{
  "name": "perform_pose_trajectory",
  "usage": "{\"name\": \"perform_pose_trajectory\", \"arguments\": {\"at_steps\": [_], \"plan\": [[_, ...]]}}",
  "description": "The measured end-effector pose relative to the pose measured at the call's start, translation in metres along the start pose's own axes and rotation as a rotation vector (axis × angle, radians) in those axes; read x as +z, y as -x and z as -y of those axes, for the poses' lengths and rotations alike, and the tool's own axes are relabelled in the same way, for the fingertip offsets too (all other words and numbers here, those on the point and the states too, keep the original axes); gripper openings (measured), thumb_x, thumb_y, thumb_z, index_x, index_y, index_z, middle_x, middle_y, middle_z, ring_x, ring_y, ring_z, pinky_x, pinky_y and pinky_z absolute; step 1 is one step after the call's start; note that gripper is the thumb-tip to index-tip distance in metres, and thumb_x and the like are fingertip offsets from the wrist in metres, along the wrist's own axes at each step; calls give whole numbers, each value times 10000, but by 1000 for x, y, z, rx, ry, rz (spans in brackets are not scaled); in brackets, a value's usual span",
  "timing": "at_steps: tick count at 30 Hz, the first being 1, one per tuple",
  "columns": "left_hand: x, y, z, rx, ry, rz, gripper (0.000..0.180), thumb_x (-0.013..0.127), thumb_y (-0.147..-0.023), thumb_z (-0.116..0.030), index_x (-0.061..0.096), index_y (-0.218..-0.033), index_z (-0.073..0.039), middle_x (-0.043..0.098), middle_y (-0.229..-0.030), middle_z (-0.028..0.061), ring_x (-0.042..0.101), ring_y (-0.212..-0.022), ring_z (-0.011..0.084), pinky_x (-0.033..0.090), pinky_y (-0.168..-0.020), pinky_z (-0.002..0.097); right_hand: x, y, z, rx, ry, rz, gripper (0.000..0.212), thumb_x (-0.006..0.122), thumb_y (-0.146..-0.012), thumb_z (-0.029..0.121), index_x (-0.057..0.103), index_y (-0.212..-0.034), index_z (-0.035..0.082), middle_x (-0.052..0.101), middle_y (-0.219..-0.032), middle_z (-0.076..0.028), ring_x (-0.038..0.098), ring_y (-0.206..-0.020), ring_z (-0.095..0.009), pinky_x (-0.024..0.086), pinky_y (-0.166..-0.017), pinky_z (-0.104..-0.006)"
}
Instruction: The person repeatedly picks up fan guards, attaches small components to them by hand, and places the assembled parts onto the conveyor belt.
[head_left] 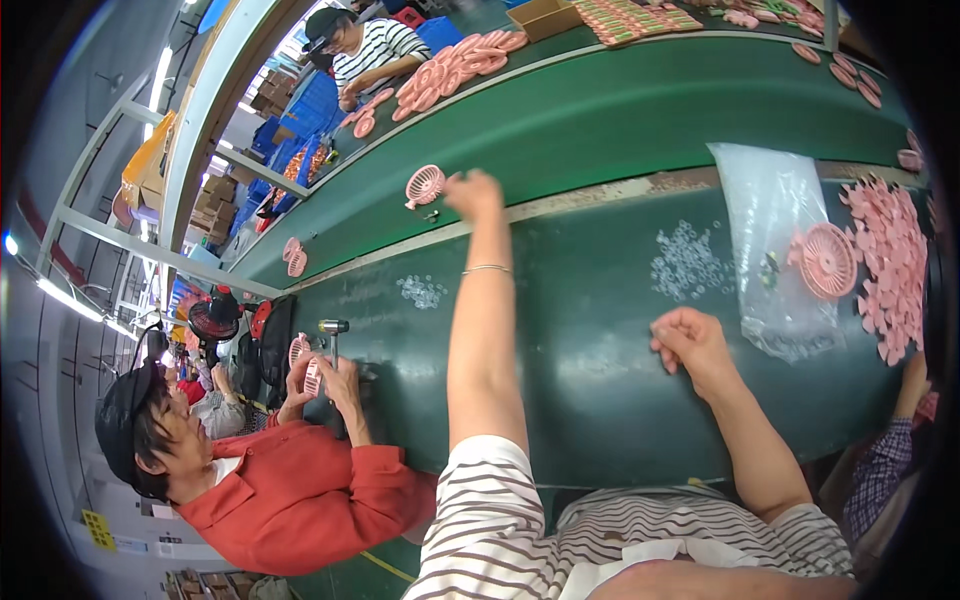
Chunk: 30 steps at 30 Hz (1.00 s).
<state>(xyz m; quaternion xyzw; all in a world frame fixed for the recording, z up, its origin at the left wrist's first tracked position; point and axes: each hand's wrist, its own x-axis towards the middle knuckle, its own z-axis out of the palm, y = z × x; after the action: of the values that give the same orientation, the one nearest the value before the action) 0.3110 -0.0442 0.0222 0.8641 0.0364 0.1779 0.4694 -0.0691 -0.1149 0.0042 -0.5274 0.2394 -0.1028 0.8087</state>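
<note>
My left hand [474, 194] is stretched far out over the green conveyor belt, its fingers smeared by motion. Just left of its fingertips, a round pink slatted plastic part [426, 184] lies on the belt; I cannot tell whether they touch. A few small metal-looking bits [431, 216] are beside that part. My right hand [688, 343] hovers above the dark green worktable [590, 400] with its fingers curled in and thumb against them. Whatever it may hold is hidden. Nearest to it lie a pile of small clear rings [688, 262] and a clear plastic bag [780, 230].
Another pink slatted disc [828, 260] rests on the bag, beside a heap of pink pieces [888, 265]. A smaller ring pile [421, 292] lies left of my left arm. At left, a co-worker in red [300, 490] holds a hammer [334, 328] and a pink part. Another person works across the belt.
</note>
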Motion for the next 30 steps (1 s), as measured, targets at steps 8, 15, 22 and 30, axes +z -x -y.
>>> {"name": "perform_pose_trajectory", "arguments": {"at_steps": [8, 15, 22, 30], "plan": [[-13, -96, 60, -214, -408, -149, 407, 609, -749, -394, 581, -1049, -119, 650, -987, 85, 550, -1015, 299, 354, -877, 448, -1, -1, 2, 0, 17, 14, 73, 574, -831, 26, 569, -879, -29, 602, -722, -95, 520, -513, -89, 421, -432, -211], [-28, -61, 48, 345, 328, 147, 322, 680, -739, -128, 595, -1024, -3, 647, -854, 90, 615, -722, 142, 481, -659, 262, -1, 4, 4, 50, 20, 29, 95, 579, -835, 25, 586, -902, -42, 621, -749, -102, 556, -551, -97, 445, -448, -211], [-121, 173, -19, 444, 407, 740, 264, 657, -751, -43, 614, -1009, -5, 633, -854, 26, 532, -675, 59, 457, -646, 208, -27, 9, 26, -202, -134, -120, 119, 590, -827, 47, 590, -920, -26, 638, -795, -111, 580, -581, -113, 461, -466, -222], [-146, 279, -14, 333, 489, 836, 246, 695, -716, -51, 625, -950, -21, 641, -836, 43, 571, -728, 92, 467, -678, 231, -20, 4, 20, -371, -72, -119, 120, 641, -781, 34, 621, -885, -23, 643, -832, -74, 584, -715, -93, 465, -638, -211]]}}
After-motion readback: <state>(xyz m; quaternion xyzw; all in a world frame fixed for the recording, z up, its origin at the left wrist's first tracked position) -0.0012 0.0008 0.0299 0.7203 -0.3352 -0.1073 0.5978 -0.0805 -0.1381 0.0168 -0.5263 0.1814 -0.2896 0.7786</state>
